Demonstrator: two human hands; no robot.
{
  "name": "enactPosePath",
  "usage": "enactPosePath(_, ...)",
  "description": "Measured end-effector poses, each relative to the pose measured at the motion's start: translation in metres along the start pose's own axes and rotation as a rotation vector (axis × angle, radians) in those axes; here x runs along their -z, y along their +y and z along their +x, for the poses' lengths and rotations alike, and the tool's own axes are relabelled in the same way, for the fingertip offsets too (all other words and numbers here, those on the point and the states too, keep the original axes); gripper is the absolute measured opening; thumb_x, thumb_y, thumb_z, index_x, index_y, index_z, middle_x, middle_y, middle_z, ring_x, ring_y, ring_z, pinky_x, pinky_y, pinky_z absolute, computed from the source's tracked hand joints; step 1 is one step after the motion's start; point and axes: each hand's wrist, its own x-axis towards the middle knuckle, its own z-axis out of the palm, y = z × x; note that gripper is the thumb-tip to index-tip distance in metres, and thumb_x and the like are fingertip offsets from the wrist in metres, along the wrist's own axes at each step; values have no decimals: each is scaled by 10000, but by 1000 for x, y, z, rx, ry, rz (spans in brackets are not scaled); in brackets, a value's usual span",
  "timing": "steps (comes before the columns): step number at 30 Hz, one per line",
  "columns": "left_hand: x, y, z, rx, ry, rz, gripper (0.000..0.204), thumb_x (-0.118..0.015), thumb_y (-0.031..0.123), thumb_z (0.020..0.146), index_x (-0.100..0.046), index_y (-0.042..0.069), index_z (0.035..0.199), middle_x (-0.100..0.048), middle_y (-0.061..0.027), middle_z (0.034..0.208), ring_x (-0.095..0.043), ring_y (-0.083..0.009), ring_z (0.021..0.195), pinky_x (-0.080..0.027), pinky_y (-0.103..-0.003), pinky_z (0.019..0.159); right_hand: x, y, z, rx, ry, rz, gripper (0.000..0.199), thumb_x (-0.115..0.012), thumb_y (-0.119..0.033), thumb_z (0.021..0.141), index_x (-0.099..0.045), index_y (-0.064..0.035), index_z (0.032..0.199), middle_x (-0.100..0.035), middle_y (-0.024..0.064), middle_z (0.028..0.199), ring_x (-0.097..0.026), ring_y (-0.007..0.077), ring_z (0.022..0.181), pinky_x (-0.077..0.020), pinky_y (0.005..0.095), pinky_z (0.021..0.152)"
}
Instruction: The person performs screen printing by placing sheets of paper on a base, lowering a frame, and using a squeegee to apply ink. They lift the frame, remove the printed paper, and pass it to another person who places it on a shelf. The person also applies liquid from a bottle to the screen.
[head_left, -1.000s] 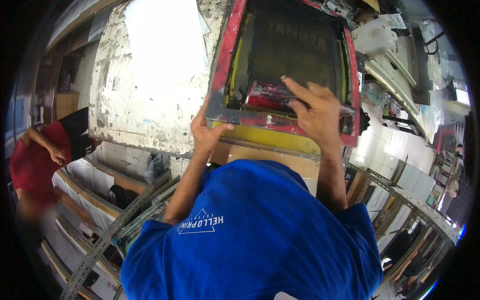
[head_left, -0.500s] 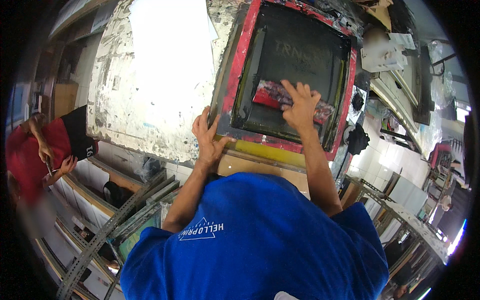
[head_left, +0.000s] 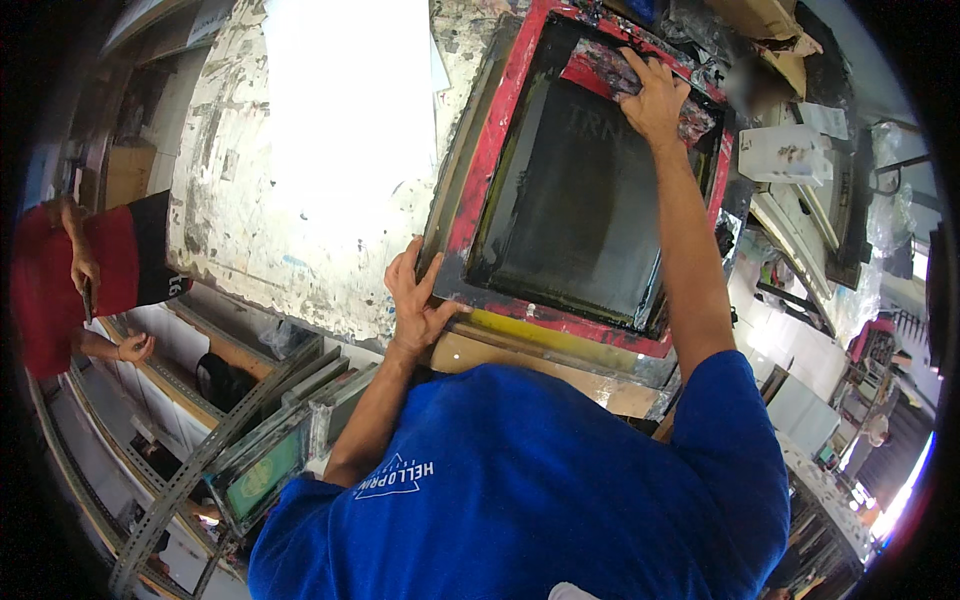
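A screen-printing frame (head_left: 482,150) with red, ink-smeared sides lies flat, its dark mesh (head_left: 560,215) showing faint lettering. Across the far end of the mesh sits a red, ink-stained squeegee (head_left: 592,68). My right hand (head_left: 655,105) is closed over the middle of it, arm stretched forward. At the frame's near left corner, my left hand (head_left: 413,300) rests with fingers spread, touching the edge there. Left of the frame, large white sheets (head_left: 350,110) lie on a paint-spattered table (head_left: 225,200).
A white plastic container (head_left: 785,155) stands right of the frame, near cardboard and crumpled plastic. To the left, a person in a red shirt (head_left: 105,260) is beside metal racking (head_left: 215,450). A framed green screen (head_left: 265,480) leans by the rack.
My right hand has pushed the squeegee from the middle of the mesh to its far end. My left hand stays at the corner. The other person's hands have moved apart.
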Motion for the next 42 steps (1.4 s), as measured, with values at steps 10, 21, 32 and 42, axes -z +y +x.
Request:
enactPosePath(10, 0, -5, -2, -39, -28, -46, 919, -887, 459, 629, -601, 22, 1385, -495, -218, 1465, -411, -370, 1343, -293, -506, 1103, 16, 7, 19, 7, -104, -6, 591, -770, -180, 797, -648, -321, 1358, -724, 152, 1122, -668, 362, 1096, -516, 477, 917)
enactPosePath(21, -1, 14, -5, 32, 132, -274, 915, -922, 275, 624, -565, -29, 1409, -566, -171, 1233, -460, -330, 1198, -332, -427, 1070, 111, -101, -119, -42, -159, 95, 581, -710, -98, 802, -644, -309, 1339, -638, 144, 868, -651, 364, 814, -506, 480, 731)
enactPosePath(32, 47, 108, 72, -10, 422, -606, 789, -867, 102, 692, -553, -71, 1394, -570, -152, 1218, -480, -271, 1222, -381, -379, 1083, 284, -195, -159, 97, 56, 42, 508, -790, -236, 697, -762, -203, 1203, -581, 78, 748, -541, 271, 638, -433, 387, 607)
enactPosePath(42, 29, 113, 237, -327, 616, -767, 407, -628, 82, 998, -469, -13, 1360, -695, -74, 1042, -614, -119, 932, -468, -292, 884, 324, -127, -10, 414, 299, 493, 468, -744, -178, 840, -684, 42, 1249, -757, 172, 887, -688, 184, 680, -577, 306, 622)
